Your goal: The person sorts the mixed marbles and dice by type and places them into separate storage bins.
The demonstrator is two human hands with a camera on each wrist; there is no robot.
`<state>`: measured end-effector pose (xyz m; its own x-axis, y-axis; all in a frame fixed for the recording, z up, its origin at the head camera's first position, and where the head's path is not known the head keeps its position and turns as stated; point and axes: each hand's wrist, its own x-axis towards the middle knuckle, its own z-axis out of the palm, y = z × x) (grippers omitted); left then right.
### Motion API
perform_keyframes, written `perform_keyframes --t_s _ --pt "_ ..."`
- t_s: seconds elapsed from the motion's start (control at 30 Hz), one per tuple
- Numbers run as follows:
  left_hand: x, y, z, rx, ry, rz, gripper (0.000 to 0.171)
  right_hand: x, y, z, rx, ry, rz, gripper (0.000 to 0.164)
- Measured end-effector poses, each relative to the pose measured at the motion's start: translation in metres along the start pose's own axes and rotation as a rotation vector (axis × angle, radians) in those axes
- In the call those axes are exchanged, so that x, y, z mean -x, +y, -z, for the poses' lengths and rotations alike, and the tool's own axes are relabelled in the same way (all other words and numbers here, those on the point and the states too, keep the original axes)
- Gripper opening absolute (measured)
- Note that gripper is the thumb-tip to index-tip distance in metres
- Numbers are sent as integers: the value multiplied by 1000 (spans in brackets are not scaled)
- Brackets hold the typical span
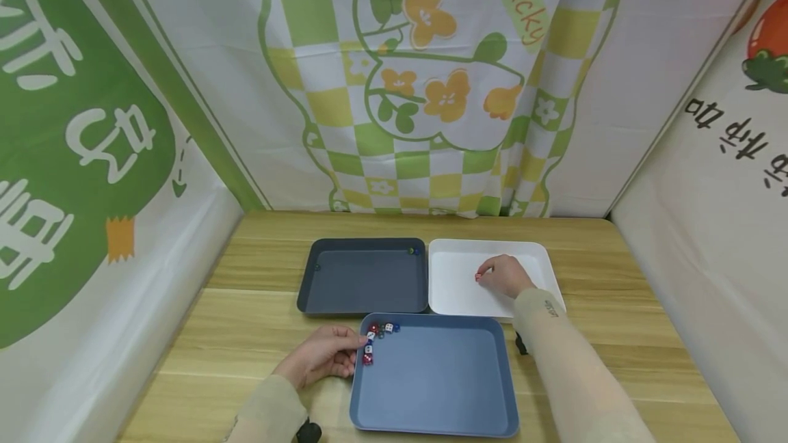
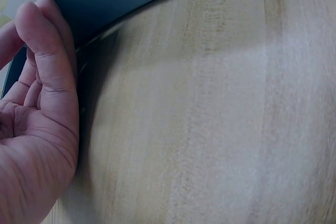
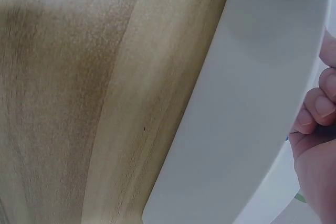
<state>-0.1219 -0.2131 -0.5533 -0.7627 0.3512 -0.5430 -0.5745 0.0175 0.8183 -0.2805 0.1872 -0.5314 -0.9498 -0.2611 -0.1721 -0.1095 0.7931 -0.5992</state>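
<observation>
At the left rim of the blue tray [image 1: 434, 388] my left hand [image 1: 326, 354] holds the edge, its fingers bent against the wall. Inside that tray's upper left corner sits a group of small dice [image 1: 369, 348], red, white, blue and green. My right hand [image 1: 507, 277] is over the white tray [image 1: 449, 296], pinching a small red die [image 1: 477, 277] at its fingertips. In the right wrist view, the right hand [image 3: 320, 114] shows partly behind the white wall; a small blue spot is beside its fingers, too little visible to name.
A dark grey tray [image 1: 363, 286] stands left of the white one, with a few tiny green and blue pieces [image 1: 414, 251] near its edges. The trays lie close together on a wooden table [image 1: 246, 279]. Printed curtains [image 1: 295, 87] enclose the back and sides.
</observation>
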Motion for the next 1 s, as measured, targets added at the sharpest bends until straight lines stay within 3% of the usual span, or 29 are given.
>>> perform_keyframes --t_s 0.53,1.0 --pt "1 0 0 -3 0 8 25 2 1 1 -3 -22 -44 19" --pt "1 0 -1 -6 10 4 25 7 -18 15 -111 -57 30 34"
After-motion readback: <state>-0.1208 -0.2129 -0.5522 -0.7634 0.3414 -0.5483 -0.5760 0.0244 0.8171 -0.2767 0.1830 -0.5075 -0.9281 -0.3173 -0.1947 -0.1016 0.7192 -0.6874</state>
